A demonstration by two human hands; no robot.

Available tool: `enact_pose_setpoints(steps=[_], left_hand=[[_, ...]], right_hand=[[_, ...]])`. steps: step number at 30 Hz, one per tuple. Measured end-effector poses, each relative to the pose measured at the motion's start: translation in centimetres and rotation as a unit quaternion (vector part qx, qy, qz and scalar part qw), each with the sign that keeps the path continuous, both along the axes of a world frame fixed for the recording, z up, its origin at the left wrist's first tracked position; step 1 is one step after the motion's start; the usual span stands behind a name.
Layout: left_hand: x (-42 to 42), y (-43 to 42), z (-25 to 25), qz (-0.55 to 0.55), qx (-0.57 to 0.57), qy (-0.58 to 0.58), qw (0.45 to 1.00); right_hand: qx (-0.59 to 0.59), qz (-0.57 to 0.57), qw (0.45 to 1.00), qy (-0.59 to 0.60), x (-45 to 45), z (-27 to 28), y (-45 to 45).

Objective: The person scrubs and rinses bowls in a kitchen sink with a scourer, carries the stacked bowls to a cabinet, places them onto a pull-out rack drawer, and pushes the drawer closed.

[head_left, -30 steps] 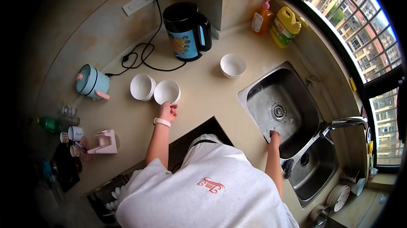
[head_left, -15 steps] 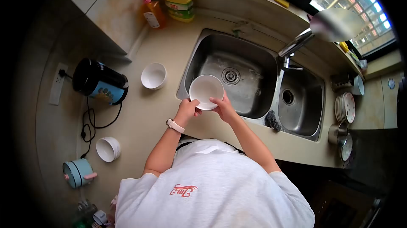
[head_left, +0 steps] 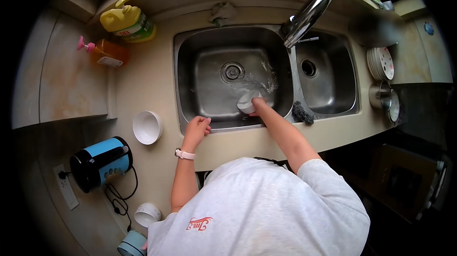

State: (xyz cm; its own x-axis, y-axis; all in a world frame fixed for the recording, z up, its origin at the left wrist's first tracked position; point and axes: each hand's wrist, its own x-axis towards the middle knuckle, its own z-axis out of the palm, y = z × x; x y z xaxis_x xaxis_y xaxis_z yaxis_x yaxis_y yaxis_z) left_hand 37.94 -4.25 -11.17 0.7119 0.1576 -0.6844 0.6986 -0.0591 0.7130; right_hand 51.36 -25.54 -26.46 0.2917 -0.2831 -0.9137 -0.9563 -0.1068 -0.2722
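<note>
In my right hand (head_left: 257,106) is a white bowl (head_left: 246,103), tipped on its side low in the large sink basin (head_left: 200,84). Water (head_left: 252,83) runs and splashes on the basin floor just beyond the bowl. My left hand (head_left: 196,130), with a pale watch strap at the wrist, hovers by the front left rim of the sink. Its fingers are curled in, and nothing shows in them. Left of the sink a second white bowl (head_left: 147,128) stands on the counter.
A chrome faucet (head_left: 309,15) rises between the basins. A dark scrubber (head_left: 303,113) lies on the front rim. Stacked plates (head_left: 380,63) and a metal pot (head_left: 380,95) stand right. Soap bottles (head_left: 128,22), a blue kettle (head_left: 102,160) and another bowl (head_left: 147,214) are left.
The bowl went from both hands above the sink's front edge down into the basin, now tilted in my right hand alone. My left hand let go. Water now splashes, and the view has shifted.
</note>
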Motion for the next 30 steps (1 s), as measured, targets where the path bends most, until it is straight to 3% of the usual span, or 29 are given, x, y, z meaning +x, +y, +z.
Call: enact_pose_setpoints(steps=[4, 7, 9, 12, 14, 17, 23, 25, 26, 28, 29, 30], left_hand=[[-0.3, 1.7, -2.2, 0.052, 0.005, -0.009, 0.999], [0.5, 1.8, -2.6, 0.067, -0.018, -0.022, 0.997], [1.3, 1.2, -2.2, 0.062, -0.029, -0.021, 0.997], [3.0, 0.2, -3.6, 0.040, -0.012, 0.018, 0.999], [3.9, -0.5, -7.6, -0.027, 0.129, -0.066, 0.989], [6.6, -2.8, -5.1, -0.048, 0.194, -0.142, 0.970], [8.6, -3.1, -4.7, -0.052, 0.200, -0.245, 0.947], [8.6, -2.8, -4.5, -0.041, 0.208, -0.285, 0.935], [8.5, -2.5, -4.9, -0.043, 0.207, -0.285, 0.935], [9.0, -2.4, -3.5, -0.020, 0.060, -0.208, 0.976], [8.8, -3.0, -1.7, 0.038, -0.072, -0.113, 0.990], [8.8, -3.2, -0.1, 0.040, -0.072, -0.113, 0.990]], right_hand=[[0.015, 0.029, 0.998, -0.046, 0.2, -1.1, 1.2], [0.112, -0.016, 0.992, -0.057, 0.5, -2.7, 1.7], [0.258, 0.006, 0.964, -0.061, 1.0, -3.3, 1.6], [0.264, -0.025, 0.954, -0.137, 0.3, -0.3, 2.2], [0.252, -0.001, 0.952, -0.173, 0.2, 0.8, 2.4], [0.234, 0.051, 0.937, -0.254, 0.7, 2.8, 2.2], [0.248, 0.106, 0.855, -0.444, 0.8, 6.2, 3.4], [0.123, 0.198, 0.819, -0.524, 1.1, 8.5, 3.7], [0.122, 0.197, 0.820, -0.524, 1.2, 9.7, 3.7], [0.058, 0.238, 0.732, -0.636, 1.6, 11.8, 3.9], [0.059, 0.258, 0.748, -0.609, 1.9, 11.7, 3.7], [0.060, 0.259, 0.748, -0.608, 2.1, 11.7, 3.4]])
